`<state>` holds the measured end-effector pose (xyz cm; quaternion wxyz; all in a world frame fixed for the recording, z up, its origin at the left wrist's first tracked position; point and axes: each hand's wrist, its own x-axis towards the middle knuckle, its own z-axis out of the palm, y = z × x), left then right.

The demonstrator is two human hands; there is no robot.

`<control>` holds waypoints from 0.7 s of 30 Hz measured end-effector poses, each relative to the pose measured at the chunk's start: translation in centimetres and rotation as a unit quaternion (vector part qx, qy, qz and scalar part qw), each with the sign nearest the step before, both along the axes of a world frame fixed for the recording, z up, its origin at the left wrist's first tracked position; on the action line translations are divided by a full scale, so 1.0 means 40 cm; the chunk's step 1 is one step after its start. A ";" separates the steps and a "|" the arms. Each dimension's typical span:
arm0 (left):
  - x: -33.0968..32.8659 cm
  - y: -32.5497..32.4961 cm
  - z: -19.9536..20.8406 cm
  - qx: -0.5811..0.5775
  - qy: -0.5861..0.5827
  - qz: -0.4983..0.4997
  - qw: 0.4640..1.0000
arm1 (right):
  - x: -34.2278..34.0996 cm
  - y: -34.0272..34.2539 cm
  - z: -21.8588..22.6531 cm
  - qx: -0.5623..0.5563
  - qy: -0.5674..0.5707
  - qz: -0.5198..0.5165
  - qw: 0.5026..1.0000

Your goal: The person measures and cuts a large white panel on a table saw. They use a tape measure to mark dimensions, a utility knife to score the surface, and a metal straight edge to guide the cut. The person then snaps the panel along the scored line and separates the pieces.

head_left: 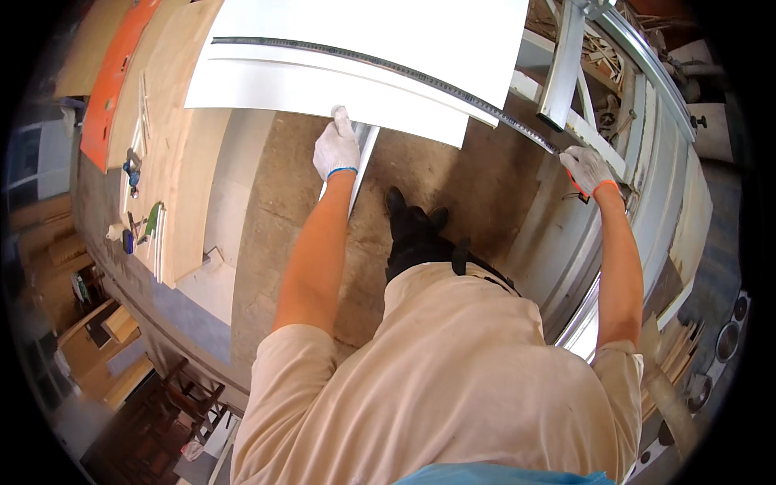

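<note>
A white sheet panel [436,28] lies in front of me, with a narrower white strip [315,90] at its near side. My left hand [337,145], in a white knit glove, grips the strip's near edge, thumb on top; its other fingers are partly hidden. Across the white surface runs a dark tape measure blade [388,68], slanting down to the right and past the panel's edge. My right hand [588,168], also gloved, is closed around the tape measure's case [580,191]; only a bit of orange and black shows.
At left, plywood boards [182,186] lie beside an orange panel [117,81], with thin strips and small tools on them. A metal frame with a rail [563,73] stands at right, wood scraps behind it. Under the strip is a metal leg [364,166].
</note>
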<state>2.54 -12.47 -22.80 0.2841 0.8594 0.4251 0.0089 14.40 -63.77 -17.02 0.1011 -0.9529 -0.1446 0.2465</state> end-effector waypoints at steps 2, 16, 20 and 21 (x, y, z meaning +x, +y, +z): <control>0.004 -0.007 0.010 0.003 -0.006 0.002 1.000 | -0.006 -0.022 -0.013 0.003 -0.003 -0.017 1.000; 0.007 -0.033 0.017 0.018 -0.016 -0.004 1.000 | -0.005 -0.006 -0.034 -0.069 -0.088 -0.044 0.993; 0.004 -0.018 -0.007 0.018 -0.012 -0.005 1.000 | 0.000 -0.013 -0.057 -0.064 -0.124 -0.056 0.989; 0.004 -0.015 -0.010 0.014 -0.010 0.000 1.000 | 0.001 -0.009 -0.056 -0.064 -0.125 -0.054 0.989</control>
